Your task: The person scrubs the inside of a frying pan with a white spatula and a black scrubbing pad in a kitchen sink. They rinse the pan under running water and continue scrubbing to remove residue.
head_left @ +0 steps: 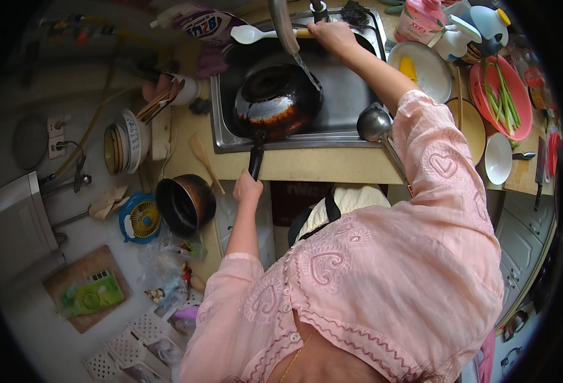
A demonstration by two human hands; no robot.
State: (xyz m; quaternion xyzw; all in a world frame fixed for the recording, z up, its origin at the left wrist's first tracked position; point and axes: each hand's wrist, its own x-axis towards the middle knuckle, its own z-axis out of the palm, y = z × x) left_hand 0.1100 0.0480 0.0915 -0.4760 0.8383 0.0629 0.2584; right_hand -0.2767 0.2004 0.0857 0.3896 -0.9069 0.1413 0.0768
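Note:
My left hand is closed round the black handle of a frying pan. The pan is tilted over the sink, its dark, brown-stained underside showing. Water runs from the curved metal faucet onto the pan's right side. At the back of the sink, my right hand has its fingers closed on the tan handle end of a white spoon-shaped utensil, which points left behind the faucet. A metal ladle rests on the sink's right rim, partly hidden by my right sleeve.
A dark pot and a wooden spatula are at the left. On the right stand a white plate, a pink basin with green stalks, a white bowl, a knife and several bottles. A purple-and-white bottle lies behind the sink.

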